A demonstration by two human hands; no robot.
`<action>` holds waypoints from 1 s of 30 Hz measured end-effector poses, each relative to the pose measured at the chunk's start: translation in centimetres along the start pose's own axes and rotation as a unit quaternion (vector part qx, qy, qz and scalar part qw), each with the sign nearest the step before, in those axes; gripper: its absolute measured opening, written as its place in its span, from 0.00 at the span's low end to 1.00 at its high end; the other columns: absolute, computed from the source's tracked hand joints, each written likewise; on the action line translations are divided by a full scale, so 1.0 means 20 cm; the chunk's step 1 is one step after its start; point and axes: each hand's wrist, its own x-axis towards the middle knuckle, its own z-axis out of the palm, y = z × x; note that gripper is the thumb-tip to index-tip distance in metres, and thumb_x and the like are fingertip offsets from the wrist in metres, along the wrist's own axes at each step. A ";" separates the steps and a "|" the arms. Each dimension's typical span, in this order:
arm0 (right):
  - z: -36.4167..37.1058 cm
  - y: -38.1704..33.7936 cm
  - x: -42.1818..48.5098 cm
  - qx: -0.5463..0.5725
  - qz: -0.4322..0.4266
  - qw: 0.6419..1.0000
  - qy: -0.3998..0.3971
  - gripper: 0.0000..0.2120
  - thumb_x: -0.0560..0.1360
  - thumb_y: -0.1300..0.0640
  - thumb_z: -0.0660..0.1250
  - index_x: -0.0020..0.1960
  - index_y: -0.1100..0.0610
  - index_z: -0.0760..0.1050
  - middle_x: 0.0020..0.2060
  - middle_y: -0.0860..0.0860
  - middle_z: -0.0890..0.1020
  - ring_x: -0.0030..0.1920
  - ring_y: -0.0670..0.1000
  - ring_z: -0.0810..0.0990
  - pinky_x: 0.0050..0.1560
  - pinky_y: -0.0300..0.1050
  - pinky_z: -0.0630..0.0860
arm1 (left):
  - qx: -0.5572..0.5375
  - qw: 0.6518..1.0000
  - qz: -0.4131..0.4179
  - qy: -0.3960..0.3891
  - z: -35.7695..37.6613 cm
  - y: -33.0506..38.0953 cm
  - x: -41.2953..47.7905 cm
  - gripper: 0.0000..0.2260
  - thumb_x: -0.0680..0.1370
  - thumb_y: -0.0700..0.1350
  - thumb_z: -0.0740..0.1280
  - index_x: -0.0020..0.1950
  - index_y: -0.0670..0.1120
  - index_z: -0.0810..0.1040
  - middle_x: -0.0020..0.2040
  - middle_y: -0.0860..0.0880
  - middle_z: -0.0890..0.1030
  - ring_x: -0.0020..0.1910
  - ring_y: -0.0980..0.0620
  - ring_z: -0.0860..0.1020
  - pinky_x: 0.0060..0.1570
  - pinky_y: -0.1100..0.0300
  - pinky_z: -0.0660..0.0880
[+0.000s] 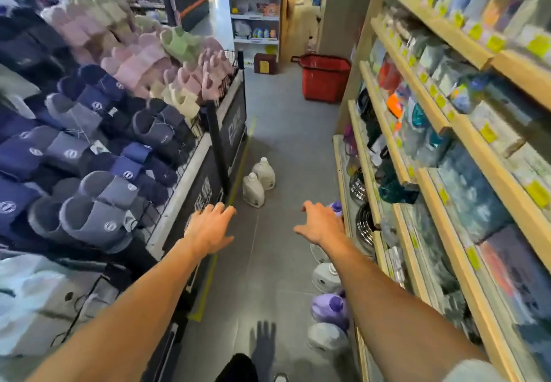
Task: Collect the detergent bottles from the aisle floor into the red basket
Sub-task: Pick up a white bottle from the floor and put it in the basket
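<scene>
Red basket: ribbed plastic, upright, far aisle floor at 12 o'clock; pale bottles: two rounded jugs, caps up, long axes vertical, at 11; left hand, right hand: fingers spread, empty.

Basket far end of aisle; bottles on floor btwn slipper display left, shelves right.

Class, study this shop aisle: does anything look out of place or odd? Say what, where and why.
Yes: detergent bottles stand on the aisle floor instead of on shelves. Two pale bottles sit beside the slipper display, and white and purple bottles line the base of the right-hand shelving. The red basket stands unattended farther down. Nothing looks spilled.
</scene>
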 end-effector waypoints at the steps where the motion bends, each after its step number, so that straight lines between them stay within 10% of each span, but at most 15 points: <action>1: 0.00 0.00 0.08 -0.013 -0.004 1.000 -0.001 0.27 0.74 0.42 0.71 0.69 0.52 0.71 0.63 0.54 0.78 0.64 0.60 0.75 0.57 0.55 0.71 | -0.001 1.000 -0.002 -0.006 0.01 -0.01 0.09 0.28 0.76 0.59 0.69 0.73 0.53 0.65 0.67 0.48 0.71 0.67 0.44 0.71 0.62 0.43 0.73; 30: 0.23 -0.05 2.77 0.028 0.039 0.981 -0.188 0.28 0.75 0.39 0.69 0.70 0.51 0.71 0.67 0.53 0.77 0.68 0.59 0.73 0.65 0.51 0.71 | -0.087 0.977 -0.036 -0.191 0.28 -0.78 2.79 0.34 0.75 0.56 0.71 0.77 0.52 0.61 0.71 0.46 0.68 0.69 0.42 0.70 0.63 0.43 0.71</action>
